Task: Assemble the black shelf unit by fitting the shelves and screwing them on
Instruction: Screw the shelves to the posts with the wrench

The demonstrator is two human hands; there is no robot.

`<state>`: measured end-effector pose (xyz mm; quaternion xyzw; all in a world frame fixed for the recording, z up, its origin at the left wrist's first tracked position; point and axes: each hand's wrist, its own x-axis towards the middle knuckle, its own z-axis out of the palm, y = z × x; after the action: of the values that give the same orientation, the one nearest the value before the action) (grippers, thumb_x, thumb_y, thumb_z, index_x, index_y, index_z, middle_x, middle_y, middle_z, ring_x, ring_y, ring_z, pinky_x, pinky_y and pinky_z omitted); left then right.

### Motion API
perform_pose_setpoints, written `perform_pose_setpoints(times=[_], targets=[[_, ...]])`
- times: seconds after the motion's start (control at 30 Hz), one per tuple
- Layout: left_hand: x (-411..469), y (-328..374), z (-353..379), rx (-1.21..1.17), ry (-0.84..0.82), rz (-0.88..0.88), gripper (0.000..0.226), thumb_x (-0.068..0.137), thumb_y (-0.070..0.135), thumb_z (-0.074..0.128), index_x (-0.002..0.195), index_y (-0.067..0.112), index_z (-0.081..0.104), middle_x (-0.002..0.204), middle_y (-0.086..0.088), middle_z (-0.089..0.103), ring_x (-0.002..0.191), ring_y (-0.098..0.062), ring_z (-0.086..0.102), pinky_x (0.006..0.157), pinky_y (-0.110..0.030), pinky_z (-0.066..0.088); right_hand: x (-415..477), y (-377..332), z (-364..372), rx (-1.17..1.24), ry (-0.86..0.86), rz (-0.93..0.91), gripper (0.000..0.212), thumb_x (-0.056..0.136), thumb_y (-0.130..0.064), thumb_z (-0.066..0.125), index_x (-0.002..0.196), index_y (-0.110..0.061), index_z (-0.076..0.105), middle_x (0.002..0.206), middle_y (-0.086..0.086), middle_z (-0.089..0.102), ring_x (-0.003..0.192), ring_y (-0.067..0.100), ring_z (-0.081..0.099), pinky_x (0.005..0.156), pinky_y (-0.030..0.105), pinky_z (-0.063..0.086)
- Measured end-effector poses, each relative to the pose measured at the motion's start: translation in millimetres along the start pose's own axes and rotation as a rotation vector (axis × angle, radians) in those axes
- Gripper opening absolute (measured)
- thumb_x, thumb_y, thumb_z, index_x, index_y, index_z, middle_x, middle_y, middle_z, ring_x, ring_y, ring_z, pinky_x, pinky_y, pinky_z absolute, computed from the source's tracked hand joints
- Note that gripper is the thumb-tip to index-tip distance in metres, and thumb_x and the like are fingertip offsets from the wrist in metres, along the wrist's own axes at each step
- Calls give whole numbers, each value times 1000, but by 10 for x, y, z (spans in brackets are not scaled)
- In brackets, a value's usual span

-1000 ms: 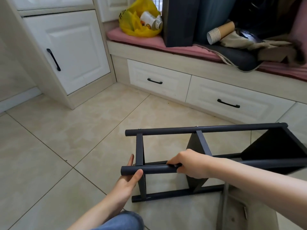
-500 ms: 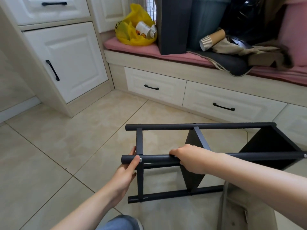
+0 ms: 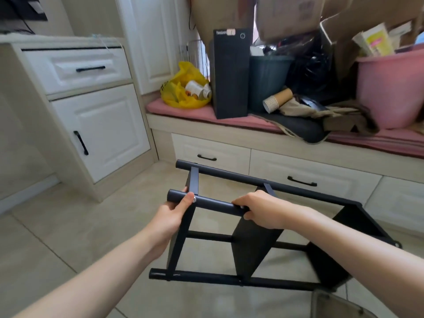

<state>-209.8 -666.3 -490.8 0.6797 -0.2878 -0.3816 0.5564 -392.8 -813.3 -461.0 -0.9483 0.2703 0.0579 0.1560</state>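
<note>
The black shelf unit lies on its side in front of me, tilted, its left end lifted higher than its right. It has round black posts, flat crossbars and black shelf panels between them. My left hand grips the near upper post at its left end, thumb beside a silver screw head. My right hand grips the same post farther right, just above the middle shelf panel. The right end of the unit is partly hidden behind my right forearm.
A tiled floor lies under the unit. Behind it stands a window bench with white drawers and a pink cushion carrying a yellow bag, a black box, paper cups and a pink tub. A white cabinet stands left.
Both hands kept their grip and raised the unit, tipping its left end up and toward me. The view has lifted, showing more of the bench.
</note>
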Motion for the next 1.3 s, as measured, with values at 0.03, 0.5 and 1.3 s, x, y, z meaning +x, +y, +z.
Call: perform_pose_setpoints(times=[0.03,0.5,1.3], targets=[[20,117,-29,15,17,10,61,75,62,62,130,38,54,111,14,61,115,-13,54,110,-37,35,23,-20,-58,11,29,-2,27,97,-8,52,120,-18,62,105,4,66,96,25,62,89,41,53],[176,1639,-28,222,282,371,27,91,46,70,105,23,69,89,6,69,86,-11,61,66,-24,40,149,-277,-635,420,422,-57,39,99,-9,53,132,-27,59,115,1,65,105,20,62,95,38,51],[-565,1475,319,454,202,759,24,92,26,72,116,19,72,99,16,72,91,5,65,80,-7,46,-589,121,-499,839,555,392,33,93,-35,66,118,-25,48,109,-5,61,101,14,61,93,40,53]])
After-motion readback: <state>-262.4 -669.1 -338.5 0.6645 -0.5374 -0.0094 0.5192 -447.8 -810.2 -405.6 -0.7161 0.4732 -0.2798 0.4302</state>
